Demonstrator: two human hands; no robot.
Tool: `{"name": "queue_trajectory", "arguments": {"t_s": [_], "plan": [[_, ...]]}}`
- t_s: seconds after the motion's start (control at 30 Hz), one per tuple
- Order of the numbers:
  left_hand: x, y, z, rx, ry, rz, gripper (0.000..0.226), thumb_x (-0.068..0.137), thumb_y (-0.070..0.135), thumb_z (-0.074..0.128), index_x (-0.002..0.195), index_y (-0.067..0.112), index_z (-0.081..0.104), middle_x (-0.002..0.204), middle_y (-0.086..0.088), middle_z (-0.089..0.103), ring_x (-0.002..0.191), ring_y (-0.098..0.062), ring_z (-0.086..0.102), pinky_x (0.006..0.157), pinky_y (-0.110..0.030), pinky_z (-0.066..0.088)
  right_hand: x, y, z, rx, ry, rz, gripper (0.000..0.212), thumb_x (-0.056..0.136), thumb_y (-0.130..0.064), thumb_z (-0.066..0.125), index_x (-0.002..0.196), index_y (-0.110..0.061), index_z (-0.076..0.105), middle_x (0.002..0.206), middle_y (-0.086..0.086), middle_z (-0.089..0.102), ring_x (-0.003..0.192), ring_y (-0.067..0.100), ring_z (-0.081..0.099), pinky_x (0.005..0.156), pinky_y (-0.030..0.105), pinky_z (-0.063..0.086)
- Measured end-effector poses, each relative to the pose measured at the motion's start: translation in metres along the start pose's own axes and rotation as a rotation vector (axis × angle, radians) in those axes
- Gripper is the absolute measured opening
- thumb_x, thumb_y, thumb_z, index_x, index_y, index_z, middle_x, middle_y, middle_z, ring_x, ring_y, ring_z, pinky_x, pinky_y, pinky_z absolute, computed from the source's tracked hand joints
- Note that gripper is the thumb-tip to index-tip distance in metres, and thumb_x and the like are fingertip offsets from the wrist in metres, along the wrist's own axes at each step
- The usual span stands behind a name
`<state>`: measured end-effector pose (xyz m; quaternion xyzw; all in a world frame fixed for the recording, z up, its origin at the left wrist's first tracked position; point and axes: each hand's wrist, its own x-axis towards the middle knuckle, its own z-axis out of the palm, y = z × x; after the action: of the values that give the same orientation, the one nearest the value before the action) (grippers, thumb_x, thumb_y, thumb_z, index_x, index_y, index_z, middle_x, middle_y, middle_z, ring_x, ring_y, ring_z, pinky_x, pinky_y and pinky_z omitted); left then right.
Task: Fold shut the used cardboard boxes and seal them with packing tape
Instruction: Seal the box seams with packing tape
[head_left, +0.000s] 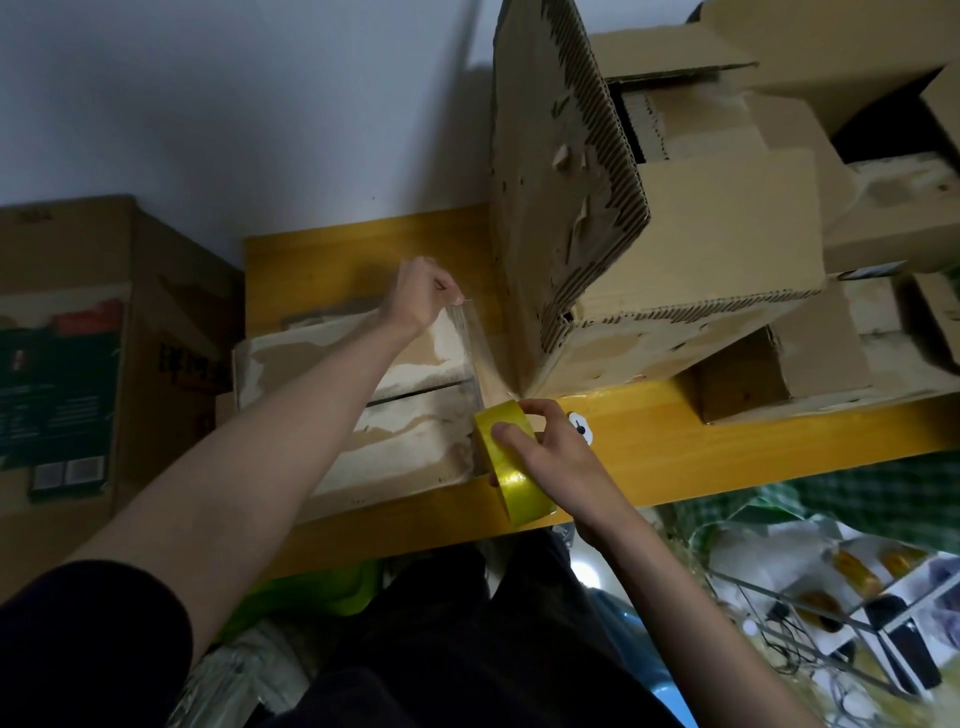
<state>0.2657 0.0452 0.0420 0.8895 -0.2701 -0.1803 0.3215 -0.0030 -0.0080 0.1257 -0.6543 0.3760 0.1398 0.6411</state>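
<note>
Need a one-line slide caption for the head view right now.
Left hand pulls clear tape from the yellow roll gripped by the right hand, above a closed box.

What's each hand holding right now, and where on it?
The right hand grips the yellow roll of packing tape across its outer band. The left hand pinches the free end of the clear pulled-out tape strip.

A short dark sleeve (93, 639), bare forearms, dark trousers (467, 649).
</note>
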Motion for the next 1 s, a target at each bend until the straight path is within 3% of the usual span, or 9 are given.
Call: {"name": "queue_trajectory", "arguments": {"t_s": [0.1,0.23,0.33,0.5,0.63,0.7,0.8,0.9,1.0], "plan": [[0.002,-0.001,0.005,0.03,0.005,-0.002,0.007,0.085,0.015,0.078,0.089,0.009,0.08,0.096,-0.01,0.071,0.091,-0.02,0.062,0.089,-0.042,0.053,0.002,0.001,0.002,-0.001,0.01,0.009,0.071,0.067,-0.067,0.064,0.128,-0.034,0.044,0.096,0.008,0.077,0.088,0.028,0.074,0.088,0.052,0.058],[0.006,-0.004,0.006,0.067,-0.024,-0.034,0.015,0.086,0.019,0.077,0.099,0.011,0.078,0.107,-0.007,0.059,0.098,-0.019,0.056,0.088,-0.03,0.047,0.008,0.005,0.001,-0.011,0.002,0.024,0.048,0.089,-0.05,0.066,0.127,-0.032,0.043,0.097,0.008,0.077,0.088,0.027,0.074,0.089,0.051,0.057],[0.01,-0.008,0.003,0.065,-0.161,-0.058,0.02,0.092,0.022,0.071,0.109,0.012,0.076,0.113,-0.008,0.067,0.105,-0.022,0.06,0.098,-0.036,0.048,0.008,0.005,0.003,-0.014,0.001,0.037,0.049,0.09,-0.049,0.066,0.129,-0.029,0.044,0.099,0.01,0.076,0.09,0.028,0.074,0.089,0.051,0.057],[0.015,-0.01,-0.007,0.008,-0.38,-0.051,0.022,0.102,0.022,0.057,0.115,0.015,0.073,0.124,-0.004,0.068,0.12,-0.02,0.058,0.105,-0.032,0.043,0.009,0.005,0.004,-0.03,0.018,0.041,0.072,0.067,-0.07,0.059,0.128,-0.034,0.045,0.104,0.01,0.074,0.104,0.028,0.068,0.097,0.05,0.053],[0.02,-0.012,-0.012,0.062,-0.516,-0.024,0.025,0.106,0.027,0.049,0.119,0.016,0.067,0.126,-0.002,0.063,0.12,-0.02,0.053,0.102,-0.033,0.041,0.009,0.006,-0.002,0.002,-0.001,0.057,0.043,0.094,-0.045,0.06,0.131,-0.028,0.045,0.09,0.008,0.078,0.09,0.021,0.073,0.096,0.045,0.053],[0.023,-0.013,-0.014,0.083,-0.56,-0.016,0.027,0.107,0.028,0.046,0.121,0.014,0.065,0.127,-0.006,0.062,0.119,-0.023,0.053,0.099,-0.035,0.041,0.008,0.005,-0.004,-0.003,0.006,0.055,0.038,0.096,-0.043,0.06,0.129,-0.029,0.045,0.086,0.005,0.077,0.086,0.017,0.073,0.094,0.041,0.055],[0.03,-0.015,-0.02,0.101,-0.561,0.0,0.026,0.107,0.027,0.045,0.119,0.011,0.062,0.118,-0.008,0.063,0.109,-0.025,0.054,0.089,-0.033,0.041,0.011,-0.002,-0.002,0.0,0.016,0.046,0.031,0.098,-0.042,0.06,0.123,-0.033,0.046,0.083,-0.003,0.076,0.083,0.008,0.072,0.083,0.027,0.056],[0.035,-0.021,-0.023,0.094,-0.475,0.006,0.017,0.107,0.019,0.046,0.108,0.012,0.061,0.111,-0.008,0.063,0.099,-0.021,0.053,0.08,-0.028,0.038,0.017,-0.012,0.0,-0.014,0.035,0.05,0.036,0.095,-0.043,0.061,0.126,-0.033,0.044,0.113,0.006,0.068,0.107,0.023,0.064,0.087,0.037,0.052],[0.036,-0.023,-0.019,0.007,-0.362,-0.055,0.02,0.103,0.0,0.044,0.11,-0.002,0.062,0.112,-0.011,0.062,0.102,-0.017,0.052,0.071,-0.013,0.038,0.016,-0.019,0.001,0.009,0.048,0.04,0.043,0.09,-0.042,0.06,0.13,-0.034,0.044,0.115,0.01,0.067,0.107,0.026,0.063,0.083,0.04,0.052]]}}
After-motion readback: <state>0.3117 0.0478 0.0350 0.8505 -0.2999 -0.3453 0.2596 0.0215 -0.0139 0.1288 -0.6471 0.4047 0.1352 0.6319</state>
